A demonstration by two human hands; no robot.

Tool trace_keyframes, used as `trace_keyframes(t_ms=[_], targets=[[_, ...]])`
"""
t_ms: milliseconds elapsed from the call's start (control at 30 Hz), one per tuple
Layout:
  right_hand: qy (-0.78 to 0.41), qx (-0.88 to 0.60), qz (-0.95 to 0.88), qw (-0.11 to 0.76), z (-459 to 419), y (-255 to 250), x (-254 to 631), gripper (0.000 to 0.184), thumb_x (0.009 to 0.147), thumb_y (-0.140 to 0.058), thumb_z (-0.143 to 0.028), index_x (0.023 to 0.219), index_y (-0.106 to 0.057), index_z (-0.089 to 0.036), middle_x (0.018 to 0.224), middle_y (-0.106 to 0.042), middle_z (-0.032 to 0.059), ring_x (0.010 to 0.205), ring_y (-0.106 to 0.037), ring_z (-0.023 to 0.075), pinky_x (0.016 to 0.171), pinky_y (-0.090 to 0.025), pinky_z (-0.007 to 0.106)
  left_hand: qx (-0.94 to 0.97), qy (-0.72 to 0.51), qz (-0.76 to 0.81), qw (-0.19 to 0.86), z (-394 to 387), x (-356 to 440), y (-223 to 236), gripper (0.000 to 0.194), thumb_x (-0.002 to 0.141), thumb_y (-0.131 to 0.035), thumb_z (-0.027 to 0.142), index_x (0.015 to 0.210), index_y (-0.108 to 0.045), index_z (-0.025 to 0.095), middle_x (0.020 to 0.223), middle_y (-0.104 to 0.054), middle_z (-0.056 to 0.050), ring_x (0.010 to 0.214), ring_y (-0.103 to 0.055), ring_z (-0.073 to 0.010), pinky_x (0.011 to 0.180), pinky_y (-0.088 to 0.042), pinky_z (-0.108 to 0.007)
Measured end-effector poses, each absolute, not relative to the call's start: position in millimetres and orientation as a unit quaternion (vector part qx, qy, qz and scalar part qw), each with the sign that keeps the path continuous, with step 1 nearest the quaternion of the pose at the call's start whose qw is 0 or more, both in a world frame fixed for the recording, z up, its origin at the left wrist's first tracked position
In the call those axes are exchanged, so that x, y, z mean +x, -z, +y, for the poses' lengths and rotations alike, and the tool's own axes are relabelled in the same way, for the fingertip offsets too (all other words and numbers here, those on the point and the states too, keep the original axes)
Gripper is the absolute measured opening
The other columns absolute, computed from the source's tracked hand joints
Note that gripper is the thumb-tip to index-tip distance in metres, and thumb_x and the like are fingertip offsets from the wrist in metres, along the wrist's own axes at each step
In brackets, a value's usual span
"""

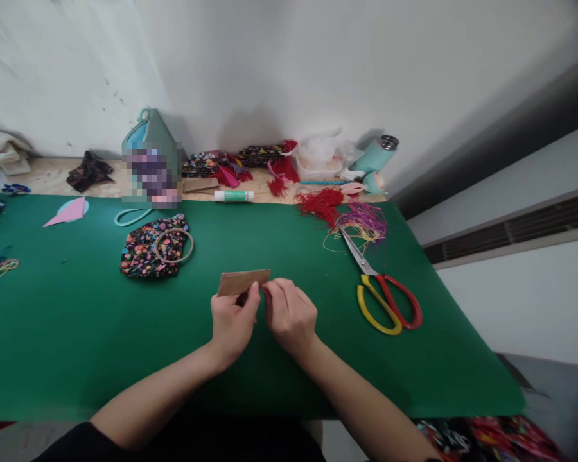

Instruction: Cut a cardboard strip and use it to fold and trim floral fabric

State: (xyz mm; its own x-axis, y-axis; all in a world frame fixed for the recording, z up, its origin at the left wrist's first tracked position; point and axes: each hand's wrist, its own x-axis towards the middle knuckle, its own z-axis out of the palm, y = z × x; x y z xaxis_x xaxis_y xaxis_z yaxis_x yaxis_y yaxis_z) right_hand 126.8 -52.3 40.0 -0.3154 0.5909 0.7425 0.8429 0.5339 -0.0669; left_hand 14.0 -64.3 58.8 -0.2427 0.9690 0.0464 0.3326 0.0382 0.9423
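My left hand (232,323) pinches a small brown cardboard rectangle (242,281) from below, holding it just above the green mat (77,333). My right hand (289,312) is closed beside it, its fingertips pinched at the card's right end. Both hands are near the middle of the mat. To the right lie large scissors (383,292) with one red and one yellow handle, blades pointing toward a heap of red thread (320,204) and purple and yellow thread (366,221).
A floral black cloth (147,251) with a wooden ring (174,246) on it lies left of centre. A glue stick (234,196), a teal bag (151,144), folded fabrics (231,162), a plastic bag (320,154) and a teal bottle (376,156) line the wall. A pink paper piece (67,212) sits far left.
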Motion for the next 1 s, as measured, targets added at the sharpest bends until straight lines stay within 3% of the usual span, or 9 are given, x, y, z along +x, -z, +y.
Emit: trace_keyframes(t_ms=[500,800,1000], targets=[[0.162,-0.466,-0.783,0.378,-51,-38,124,0.007,0.085,-0.046,-0.010,0.087,-0.047,-0.016,0.069,-0.055,0.0044,0.064,-0.051,0.0150,0.058,-0.041,0.026,0.537,-0.454,0.623,0.342,-61,11,-68,0.045,0.082,-0.052,0.035,0.042,-0.052,0.017,0.033,-0.048,0.002,0.031,-0.046,-0.0079,0.037,-0.036,-0.017],[0.163,-0.455,-0.792,0.372,-51,-39,126,0.007,0.086,-0.043,-0.010,0.089,-0.047,-0.016,0.069,-0.056,0.0042,0.063,-0.050,0.0148,0.057,-0.040,0.026,0.529,-0.465,0.614,0.357,-60,10,-68,0.037,0.082,-0.053,0.036,0.050,-0.059,0.016,0.035,-0.050,0.003,0.030,-0.046,-0.0080,0.035,-0.035,-0.017],[0.161,-0.441,-0.808,0.355,-52,-39,127,0.006,0.086,-0.046,-0.009,0.087,-0.051,-0.013,0.070,-0.058,0.0057,0.063,-0.050,0.0150,0.057,-0.039,0.027,0.534,-0.465,0.621,0.336,-57,8,-72,0.045,0.081,-0.053,0.035,0.040,-0.049,0.018,0.032,-0.047,0.003,0.030,-0.045,-0.0077,0.037,-0.036,-0.018]])
